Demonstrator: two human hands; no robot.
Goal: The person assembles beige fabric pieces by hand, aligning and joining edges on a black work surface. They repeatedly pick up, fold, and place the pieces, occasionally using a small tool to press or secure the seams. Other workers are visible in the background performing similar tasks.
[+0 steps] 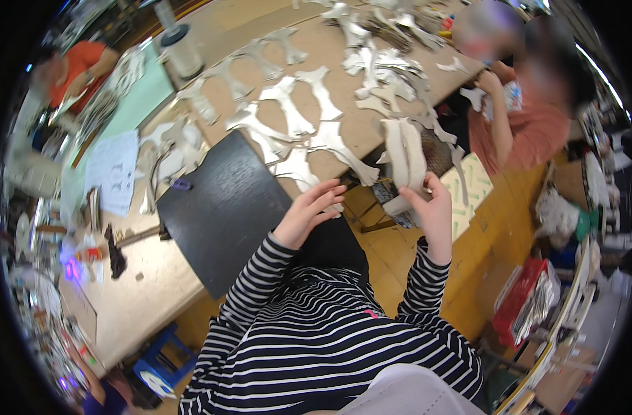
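My right hand (435,206) is closed on a pale, curved material piece (404,153), pinched at its lower end by thumb and fingers. The piece stands up from the hand and looks doubled, with a long seam or fold along it. Held apart from it, my left hand (310,213) has its fingers stretched out and seems to hold nothing. Just beyond the left fingers, white cut pieces (295,166) with flared ends lie on the table (368,130). A black mat (222,204) lies left of that hand.
More white pieces (375,66) are heaped toward the far right. A person (509,128) sits at the right; another person (88,72) is at the far left. Printed sheets (112,169) lie at left, and a blue stool (160,360) stands below. A red bag (520,301) sits at right.
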